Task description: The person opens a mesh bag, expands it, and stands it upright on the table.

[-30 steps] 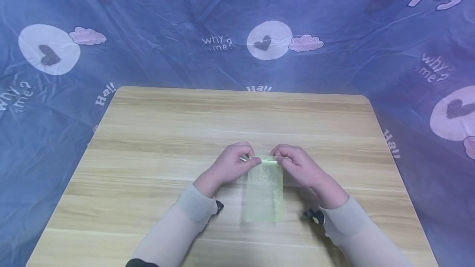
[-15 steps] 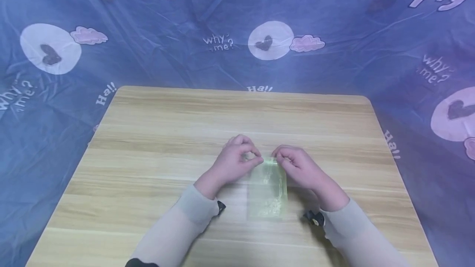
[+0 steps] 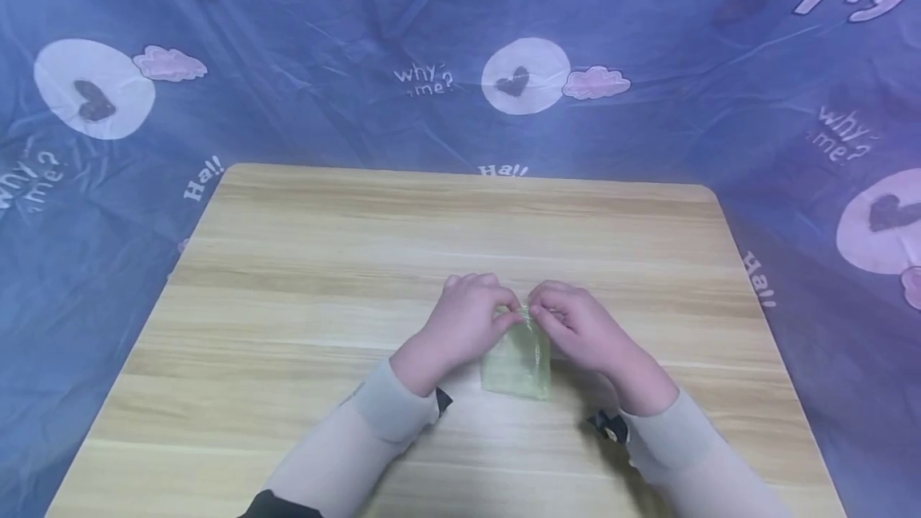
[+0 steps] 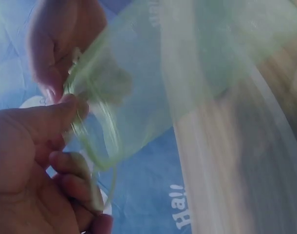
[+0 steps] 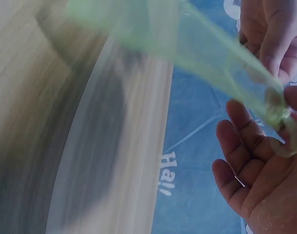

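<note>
A sheer light-green drawstring pouch (image 3: 515,366) hangs below both hands in the head view, its top edge between them. My left hand (image 3: 464,318) pinches the left part of that edge with thumb and forefinger. On the other side, my right hand (image 3: 581,328) pinches the right part, almost touching the left fingertips. In the left wrist view the gathered mouth of the pouch (image 4: 143,83) shows, with a thin cord (image 4: 113,185) dangling by the left fingers. A pale cord loop (image 5: 295,141) lies against the right palm in the right wrist view, where the other fingers are loosely spread.
A light wood-grain table (image 3: 360,222) lies under the hands. Behind and beside it hangs a blue printed cloth (image 3: 345,102). Dark straps (image 3: 612,425) show at the wrists, below pale sleeves (image 3: 388,406).
My left hand has shifted right, nearer the right hand, which stays almost in place. The pouch's bottom edge has risen in the head view and the pouch looks shorter.
</note>
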